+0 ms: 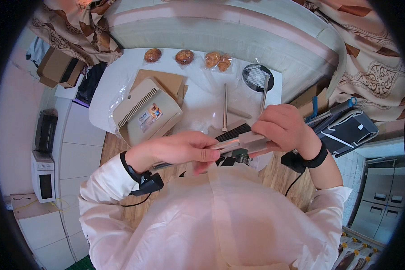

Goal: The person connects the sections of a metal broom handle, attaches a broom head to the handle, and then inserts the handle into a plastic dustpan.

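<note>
My left hand (pixel 189 148) is closed round a slim metal tube (pixel 228 145), held nearly level in front of my chest. Its left end pokes out below my left wrist. At the tube's right end sits a pale grey rectangular piece (pixel 253 141), gripped by the fingers of my right hand (pixel 281 127). Whether the piece is pushed onto the tube or only touching it, I cannot tell. Just beyond my hands lies a black ribbed strip (pixel 233 133), partly covered by them. A small green and black part (pixel 242 156) shows beneath the tube.
On the white table (pixel 108 81) a beige slotted housing (pixel 147 114) leans on cardboard (pixel 168 82). Metal tubes (pixel 225 105) and a round black disc with mesh (pixel 258 77) lie farther right. Wrapped pastries (pixel 184 56) line the far edge. A dark folding chair (pixel 348 130) stands at right.
</note>
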`<state>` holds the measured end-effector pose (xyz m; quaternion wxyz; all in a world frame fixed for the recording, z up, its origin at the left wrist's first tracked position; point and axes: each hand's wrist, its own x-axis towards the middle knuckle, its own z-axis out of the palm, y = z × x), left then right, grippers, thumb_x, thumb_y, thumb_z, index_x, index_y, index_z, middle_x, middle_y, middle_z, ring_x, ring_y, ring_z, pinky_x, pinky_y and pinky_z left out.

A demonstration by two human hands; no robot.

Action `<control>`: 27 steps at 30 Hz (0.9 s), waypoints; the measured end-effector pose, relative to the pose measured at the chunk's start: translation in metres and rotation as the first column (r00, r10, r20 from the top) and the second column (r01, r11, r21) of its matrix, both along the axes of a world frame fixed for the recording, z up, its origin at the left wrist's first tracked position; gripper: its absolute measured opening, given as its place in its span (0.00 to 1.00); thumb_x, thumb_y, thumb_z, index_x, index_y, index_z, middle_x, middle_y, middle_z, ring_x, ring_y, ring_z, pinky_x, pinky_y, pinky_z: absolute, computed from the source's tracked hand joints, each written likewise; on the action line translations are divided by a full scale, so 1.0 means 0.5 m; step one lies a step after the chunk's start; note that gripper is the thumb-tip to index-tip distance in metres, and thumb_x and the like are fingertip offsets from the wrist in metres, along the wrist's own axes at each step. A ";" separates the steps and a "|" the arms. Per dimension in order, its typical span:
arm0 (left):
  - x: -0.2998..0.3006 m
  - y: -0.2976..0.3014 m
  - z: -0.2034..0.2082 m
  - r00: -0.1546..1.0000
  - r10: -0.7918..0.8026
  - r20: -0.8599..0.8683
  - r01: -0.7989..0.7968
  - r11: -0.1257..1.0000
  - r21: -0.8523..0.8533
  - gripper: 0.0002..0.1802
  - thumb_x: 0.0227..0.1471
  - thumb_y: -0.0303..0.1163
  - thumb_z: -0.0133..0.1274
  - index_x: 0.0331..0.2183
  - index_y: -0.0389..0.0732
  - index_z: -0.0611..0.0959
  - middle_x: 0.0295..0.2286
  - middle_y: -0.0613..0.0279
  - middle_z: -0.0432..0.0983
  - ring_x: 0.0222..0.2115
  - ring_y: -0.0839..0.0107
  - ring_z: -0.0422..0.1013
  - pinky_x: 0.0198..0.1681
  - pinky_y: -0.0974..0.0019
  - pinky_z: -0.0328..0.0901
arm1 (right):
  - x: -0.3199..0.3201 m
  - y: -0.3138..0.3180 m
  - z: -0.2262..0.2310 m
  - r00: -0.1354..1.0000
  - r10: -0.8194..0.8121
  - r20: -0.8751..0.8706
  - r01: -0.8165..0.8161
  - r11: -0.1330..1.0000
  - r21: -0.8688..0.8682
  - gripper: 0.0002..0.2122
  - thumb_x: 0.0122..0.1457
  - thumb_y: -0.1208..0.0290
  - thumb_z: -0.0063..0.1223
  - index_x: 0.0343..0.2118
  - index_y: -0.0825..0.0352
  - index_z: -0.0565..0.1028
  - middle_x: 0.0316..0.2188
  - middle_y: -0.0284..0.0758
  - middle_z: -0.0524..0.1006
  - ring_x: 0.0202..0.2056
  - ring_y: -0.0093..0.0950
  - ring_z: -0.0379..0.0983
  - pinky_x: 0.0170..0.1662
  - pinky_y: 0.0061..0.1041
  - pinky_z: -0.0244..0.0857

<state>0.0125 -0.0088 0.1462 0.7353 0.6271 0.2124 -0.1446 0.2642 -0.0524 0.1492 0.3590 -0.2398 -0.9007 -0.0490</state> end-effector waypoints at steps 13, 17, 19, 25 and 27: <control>0.018 -0.059 0.014 0.974 0.181 -0.139 -0.038 0.728 0.684 0.15 0.54 0.37 0.42 0.28 0.33 0.71 0.20 0.42 0.71 0.24 0.45 0.68 0.25 0.49 0.60 | -0.017 -0.017 -0.067 0.995 -0.048 -0.082 0.019 0.945 -0.327 0.20 0.36 0.56 0.66 0.25 0.65 0.70 0.16 0.32 0.65 0.16 0.31 0.64 0.17 0.24 0.57; 0.014 -0.054 0.010 0.970 0.161 -0.182 0.029 0.667 0.745 0.11 0.53 0.34 0.43 0.30 0.35 0.68 0.15 0.44 0.67 0.19 0.44 0.65 0.21 0.49 0.57 | -0.034 -0.032 -0.082 0.969 -0.205 -0.141 0.088 0.813 -0.576 0.17 0.40 0.59 0.64 0.24 0.66 0.71 0.17 0.36 0.70 0.18 0.33 0.67 0.19 0.25 0.60; 0.007 -0.055 -0.008 0.979 0.147 -0.139 0.031 0.572 0.820 0.11 0.51 0.34 0.44 0.31 0.34 0.67 0.15 0.44 0.68 0.18 0.44 0.66 0.21 0.49 0.59 | -0.043 -0.037 -0.084 0.960 -0.240 -0.147 0.092 0.762 -0.641 0.16 0.42 0.60 0.63 0.24 0.67 0.71 0.16 0.37 0.70 0.17 0.34 0.67 0.20 0.25 0.60; 0.011 -0.041 0.001 0.950 0.129 -0.285 0.199 0.452 0.870 0.16 0.50 0.39 0.45 0.28 0.33 0.69 0.16 0.47 0.71 0.19 0.51 0.70 0.21 0.53 0.63 | -0.065 -0.039 -0.086 0.909 -0.391 -0.147 0.113 0.568 -0.815 0.14 0.47 0.61 0.59 0.26 0.69 0.71 0.16 0.39 0.70 0.16 0.32 0.64 0.21 0.24 0.58; 0.003 -0.040 -0.006 0.954 0.132 -0.269 0.191 0.426 0.885 0.15 0.50 0.38 0.46 0.28 0.34 0.68 0.15 0.47 0.70 0.19 0.49 0.69 0.21 0.52 0.62 | -0.075 -0.038 -0.078 0.900 -0.412 -0.142 0.115 0.539 -0.834 0.14 0.48 0.61 0.58 0.26 0.69 0.72 0.16 0.39 0.70 0.16 0.30 0.64 0.21 0.23 0.58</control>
